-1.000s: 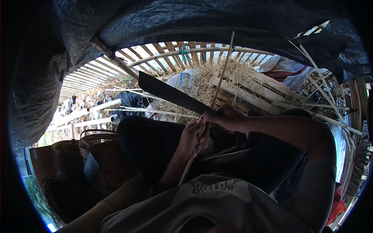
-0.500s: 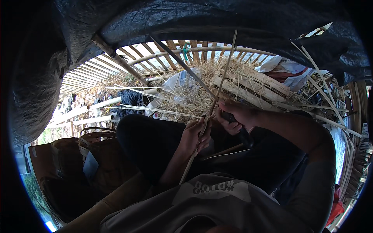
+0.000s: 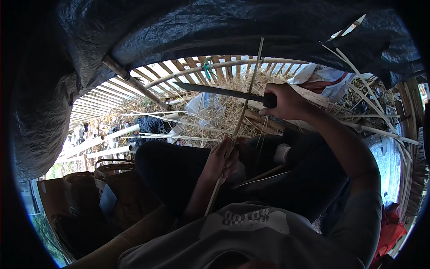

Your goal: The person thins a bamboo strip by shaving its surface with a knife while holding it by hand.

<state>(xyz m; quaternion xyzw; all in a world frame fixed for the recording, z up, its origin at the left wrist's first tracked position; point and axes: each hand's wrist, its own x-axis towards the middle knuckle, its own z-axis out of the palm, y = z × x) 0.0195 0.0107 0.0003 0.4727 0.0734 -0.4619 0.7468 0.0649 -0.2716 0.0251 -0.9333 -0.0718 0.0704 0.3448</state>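
Note:
My left hand (image 3: 222, 158) grips a long thin bamboo strip (image 3: 245, 105) that stands nearly upright over my lap. The strip runs from below my hand up past the roof edge. My right hand (image 3: 284, 101) is raised higher and to the right, closed on the dark handle of a long knife (image 3: 210, 89). The blade points left, about level, and crosses the bamboo strip above my left hand. Dark trousers (image 3: 179, 172) cover my knees beneath both hands.
Woven baskets (image 3: 109, 179) stand at the lower left. Straw and bamboo shavings (image 3: 215, 116) pile up ahead, with loose bamboo strips (image 3: 371, 107) at the right. A slatted bamboo fence (image 3: 134, 85) and a dark tarp roof (image 3: 188, 31) close the space above.
My right hand has lifted the knife up and to the right, and the blade now lies level across the strip. My left hand kept its hold on the strip.

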